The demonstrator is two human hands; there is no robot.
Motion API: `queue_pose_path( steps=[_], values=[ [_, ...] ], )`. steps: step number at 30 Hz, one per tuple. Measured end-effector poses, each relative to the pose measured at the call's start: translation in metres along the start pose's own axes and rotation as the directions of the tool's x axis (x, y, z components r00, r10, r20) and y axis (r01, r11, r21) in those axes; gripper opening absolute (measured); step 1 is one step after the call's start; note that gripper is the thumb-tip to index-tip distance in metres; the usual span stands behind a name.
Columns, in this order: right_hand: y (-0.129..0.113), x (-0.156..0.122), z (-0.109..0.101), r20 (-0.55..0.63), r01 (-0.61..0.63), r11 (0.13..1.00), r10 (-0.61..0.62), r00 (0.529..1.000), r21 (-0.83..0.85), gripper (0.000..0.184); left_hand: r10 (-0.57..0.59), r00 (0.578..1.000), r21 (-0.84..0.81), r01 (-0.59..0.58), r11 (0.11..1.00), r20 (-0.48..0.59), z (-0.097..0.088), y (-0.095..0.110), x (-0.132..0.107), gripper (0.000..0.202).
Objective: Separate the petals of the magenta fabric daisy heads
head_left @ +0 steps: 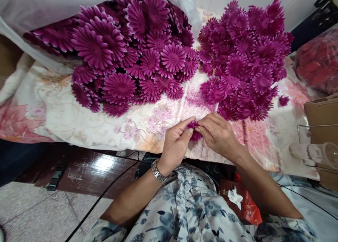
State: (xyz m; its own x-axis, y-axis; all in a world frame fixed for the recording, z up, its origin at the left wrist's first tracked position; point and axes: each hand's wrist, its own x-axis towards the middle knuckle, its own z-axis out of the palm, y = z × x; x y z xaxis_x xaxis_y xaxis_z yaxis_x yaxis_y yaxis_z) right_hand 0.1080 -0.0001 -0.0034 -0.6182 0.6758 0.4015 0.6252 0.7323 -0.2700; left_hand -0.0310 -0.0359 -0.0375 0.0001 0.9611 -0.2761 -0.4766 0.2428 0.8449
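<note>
Near the front edge of the cloth-covered table, my left hand (177,140) and my right hand (217,132) meet over one purple artificial flower (195,135). Thumb and fingers of both hands pinch it from either side, and they hide much of its petals. Beyond my left hand lies a large pile of purple artificial flowers (121,87), spilling from a white plastic bag (16,27). A second pile of purple flowers (243,66) rises beyond my right hand. A watch (157,171) is on my left wrist.
The floral tablecloth (84,126) carries purple dust between the piles. One small loose purple flower (283,100) lies right of the second pile. At the right stand a bag of red pieces (318,61), a cardboard box (323,117) and a clear plastic cup (329,154). A black cable (105,190) crosses below.
</note>
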Motion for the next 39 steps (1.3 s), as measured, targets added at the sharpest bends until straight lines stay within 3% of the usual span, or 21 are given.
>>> queue_pose_path(
  steps=[3,6,8,9,11,12,13,15,18,22,24,26,29,31,33,35,37,39],
  values=[
    [0.017,0.003,-0.013,-0.097,-0.128,0.991,0.123,0.988,-0.048,0.013,-0.013,1.0,-0.011,0.013,1.0,0.014,0.0,0.0,0.0,0.029],
    [0.044,0.008,-0.031,-0.306,-0.336,0.91,0.257,0.917,-0.244,0.018,-0.045,0.999,-0.043,0.045,0.998,-0.003,0.001,0.003,0.0,0.028],
    [0.054,0.011,-0.04,-0.394,-0.402,0.853,0.261,0.881,-0.333,0.029,-0.063,0.998,-0.067,0.062,0.996,-0.02,0.003,0.006,0.0,0.027],
    [0.054,0.012,-0.041,-0.396,-0.385,0.857,0.24,0.886,-0.343,0.037,-0.066,0.998,-0.075,0.064,0.995,-0.025,0.004,0.007,0.0,0.028],
    [0.043,0.01,-0.036,-0.281,-0.262,0.931,0.188,0.941,-0.254,0.038,-0.068,0.998,-0.082,0.066,0.994,-0.016,0.004,0.008,0.001,0.028],
    [0.034,0.008,-0.03,-0.189,-0.183,0.969,0.151,0.97,-0.164,0.028,-0.07,0.998,-0.081,0.069,0.994,-0.006,0.004,0.008,0.001,0.028],
    [0.025,0.006,-0.023,-0.096,-0.123,0.99,0.117,0.988,-0.065,0.017,-0.073,0.997,-0.076,0.073,0.994,0.002,0.004,0.008,0.001,0.028],
    [0.01,0.002,-0.009,0.025,-0.086,0.994,0.085,0.996,0.072,0.018,-0.082,0.997,-0.06,0.082,0.995,0.003,0.004,0.008,0.001,0.028],
    [-0.002,-0.003,0.003,0.044,-0.104,0.993,0.102,0.994,0.048,0.022,-0.071,0.997,-0.037,0.071,0.997,-0.005,0.003,0.006,0.0,0.028],
    [-0.002,-0.003,0.0,0.053,-0.047,0.998,0.049,0.997,-0.049,0.02,-0.059,0.998,-0.042,0.059,0.997,0.001,0.002,0.003,0.0,0.027],
    [0.006,0.0,-0.009,0.005,-0.058,0.994,0.058,0.998,-0.09,0.019,-0.045,0.999,-0.04,0.045,0.998,-0.002,0.001,0.003,0.0,0.026],
    [0.021,0.003,-0.023,-0.136,-0.158,0.964,0.13,0.982,-0.215,0.018,-0.036,0.999,-0.034,0.036,0.999,-0.009,0.001,0.003,-0.001,0.025],
    [0.046,0.008,-0.046,-0.352,-0.387,0.836,0.254,0.901,-0.388,0.017,-0.052,0.998,-0.046,0.051,0.998,-0.02,0.002,0.005,0.0,0.026],
    [0.049,0.01,-0.052,-0.387,-0.43,0.814,0.278,0.879,-0.391,0.027,-0.06,0.998,-0.061,0.059,0.996,-0.024,0.003,0.006,0.0,0.026],
    [0.038,0.009,-0.045,-0.287,-0.333,0.899,0.251,0.924,-0.285,0.031,-0.055,0.998,-0.065,0.054,0.996,-0.02,0.003,0.006,0.0,0.026],
    [0.02,0.006,-0.028,-0.099,-0.193,0.977,0.185,0.978,-0.088,0.017,-0.055,0.999,-0.057,0.054,0.997,-0.002,0.003,0.005,0.001,0.026],
    [0.005,0.002,-0.01,0.039,-0.145,0.987,0.142,0.989,0.07,0.014,-0.059,0.998,-0.036,0.059,0.998,0.008,0.002,0.004,0.0,0.027],
    [-0.003,-0.001,0.003,0.058,-0.144,0.981,0.137,0.989,0.127,0.017,-0.061,0.998,-0.014,0.061,0.998,0.015,0.001,0.004,0.0,0.027]
  ],
)
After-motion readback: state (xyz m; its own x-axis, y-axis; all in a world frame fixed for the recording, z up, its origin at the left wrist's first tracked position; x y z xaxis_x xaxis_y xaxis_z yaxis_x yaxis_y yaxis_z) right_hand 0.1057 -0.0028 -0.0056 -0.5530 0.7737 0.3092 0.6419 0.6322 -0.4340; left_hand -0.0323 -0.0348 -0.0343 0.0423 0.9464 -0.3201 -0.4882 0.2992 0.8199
